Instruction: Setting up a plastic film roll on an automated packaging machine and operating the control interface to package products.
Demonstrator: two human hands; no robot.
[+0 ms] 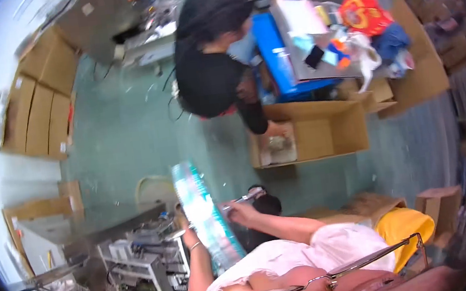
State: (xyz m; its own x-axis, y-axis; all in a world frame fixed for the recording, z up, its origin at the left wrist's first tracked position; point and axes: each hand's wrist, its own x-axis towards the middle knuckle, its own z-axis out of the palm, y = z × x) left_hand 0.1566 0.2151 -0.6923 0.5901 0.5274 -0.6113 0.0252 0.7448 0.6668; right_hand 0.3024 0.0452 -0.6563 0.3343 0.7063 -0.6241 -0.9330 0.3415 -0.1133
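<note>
A long, shiny, see-through plastic pack with teal edges point(203, 213) stands tilted in front of my body, blurred by motion and glare. My left hand point(190, 235) is closed on its left edge, a thin bracelet at the wrist. On the other side, my right hand point(242, 213) is closed around a slim metallic rod-like thing point(249, 195), close to the pack's right edge. The kind of the metallic thing and the pack's contents cannot be made out. Below the right hand is a dark rounded thing point(266, 205).
Ahead, a person in black point(208, 61) reaches into an open cardboard box point(332, 150). A blue crate point(274, 53) and a cluttered tabletop point(345, 67) stand beyond it. Machinery point(142, 261) is close on my left; stacked cartons point(25, 113) line the left wall.
</note>
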